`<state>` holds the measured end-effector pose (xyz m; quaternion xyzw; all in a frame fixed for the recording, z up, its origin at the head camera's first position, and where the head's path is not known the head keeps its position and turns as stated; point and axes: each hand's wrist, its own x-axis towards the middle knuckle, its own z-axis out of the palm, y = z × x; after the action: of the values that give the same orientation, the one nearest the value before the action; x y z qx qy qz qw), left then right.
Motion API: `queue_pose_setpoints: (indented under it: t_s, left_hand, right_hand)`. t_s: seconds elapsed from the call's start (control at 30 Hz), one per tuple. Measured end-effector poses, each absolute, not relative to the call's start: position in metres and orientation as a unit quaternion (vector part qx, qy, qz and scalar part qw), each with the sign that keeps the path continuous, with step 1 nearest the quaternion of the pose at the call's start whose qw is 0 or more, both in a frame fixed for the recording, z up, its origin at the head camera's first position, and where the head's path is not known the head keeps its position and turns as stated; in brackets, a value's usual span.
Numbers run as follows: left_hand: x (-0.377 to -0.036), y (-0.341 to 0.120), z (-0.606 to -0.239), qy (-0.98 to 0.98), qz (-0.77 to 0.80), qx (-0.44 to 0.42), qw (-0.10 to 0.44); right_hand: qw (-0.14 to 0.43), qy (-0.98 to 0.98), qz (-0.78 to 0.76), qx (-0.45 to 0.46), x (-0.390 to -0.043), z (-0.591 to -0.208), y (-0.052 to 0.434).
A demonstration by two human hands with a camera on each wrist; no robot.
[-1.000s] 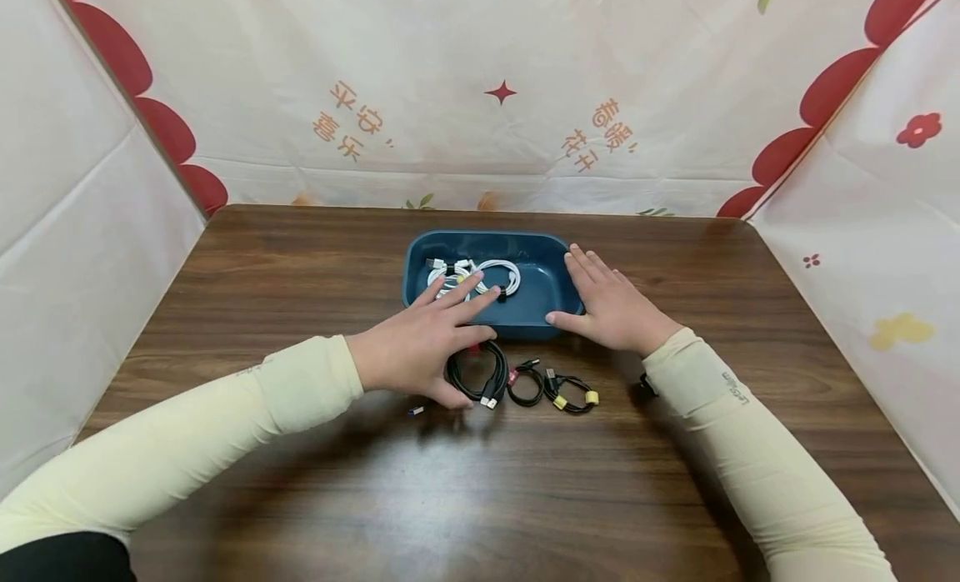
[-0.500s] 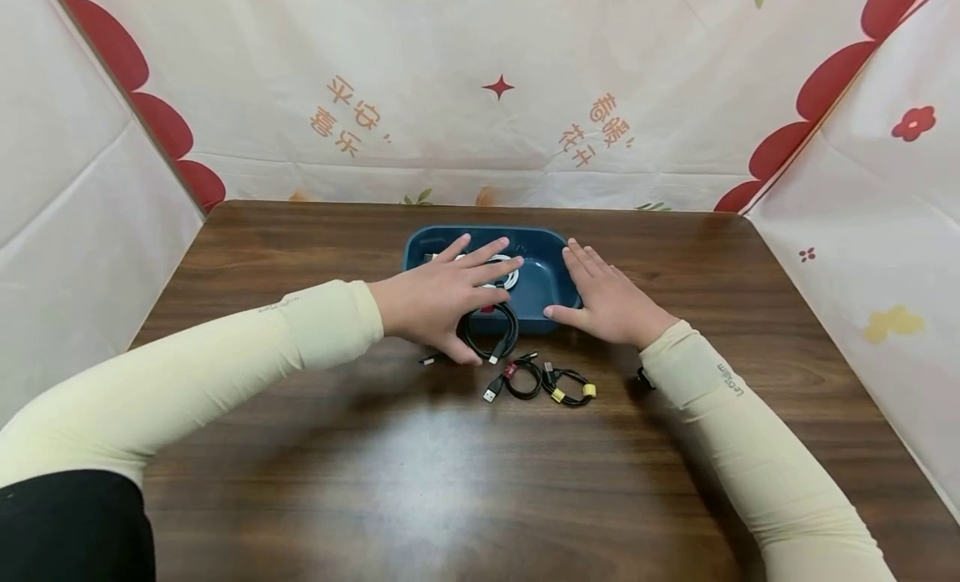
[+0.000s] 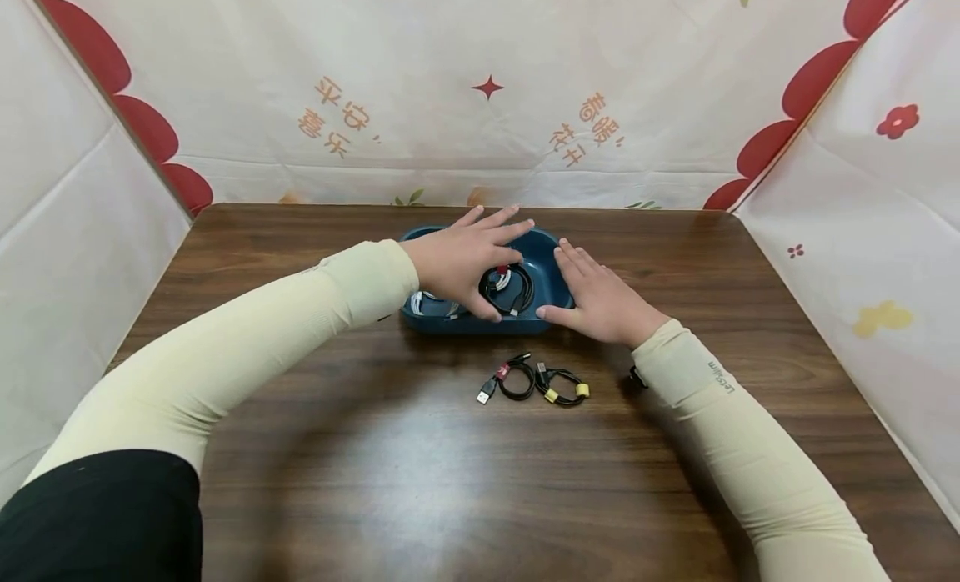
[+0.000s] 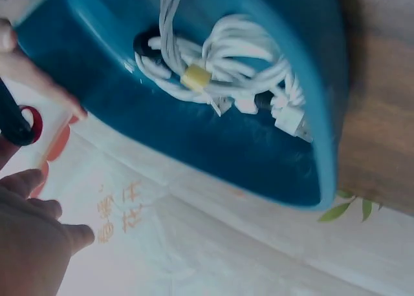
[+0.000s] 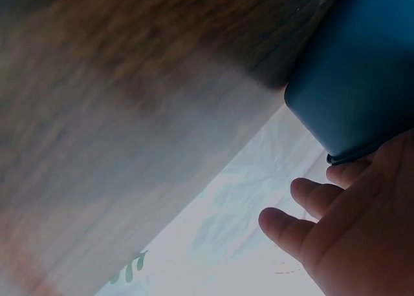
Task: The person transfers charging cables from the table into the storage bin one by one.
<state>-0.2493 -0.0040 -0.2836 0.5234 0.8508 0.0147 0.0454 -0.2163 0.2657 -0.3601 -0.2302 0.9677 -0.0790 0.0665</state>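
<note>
My left hand [image 3: 468, 261] is over the blue plastic bin [image 3: 551, 269], pinching a coiled black USB cable [image 3: 529, 292] between thumb and fingers, with the other fingers spread. A red tie [image 4: 37, 123] on that cable shows in the left wrist view. White coiled cables [image 4: 239, 50], one with a yellow tie [image 4: 196, 77], lie inside the bin, mostly covered by my left hand in the head view. My right hand [image 3: 603, 303] rests at the bin's right end, its fingers straight along the rim and its thumb near the front corner.
In front of the bin, two small black coiled cables lie on the wooden table [image 3: 420, 465]: one with a red tie [image 3: 503, 371], one with yellow ties [image 3: 582, 389]. Patterned cloth [image 3: 435, 107] stands behind the table and at both sides.
My left hand has lifted the black cable off the table and carried it forward over the bin. The right hand keeps its place at the bin's right end.
</note>
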Motion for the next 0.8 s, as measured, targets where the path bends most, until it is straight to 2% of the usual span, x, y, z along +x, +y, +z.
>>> queue_pose_setpoints:
  t_s: [0.23, 0.47, 0.8]
  left_hand:
    - [-0.267, 0.014, -0.276, 0.866, -0.008, 0.496, 0.062]
    - [-0.275, 0.025, -0.296, 0.866, -0.056, 0.487, 0.095]
    - [-0.279, 0.040, -0.316, 0.863, -0.098, 0.487, 0.087]
  right_hand:
    - [0.071, 0.968, -0.083, -0.228, -0.214, -0.360, 0.269]
    - [0.079, 0.966, -0.078, -0.232, -0.216, -0.358, 0.267]
    - [0.080, 0.966, -0.077, -0.235, -0.217, -0.357, 0.266]
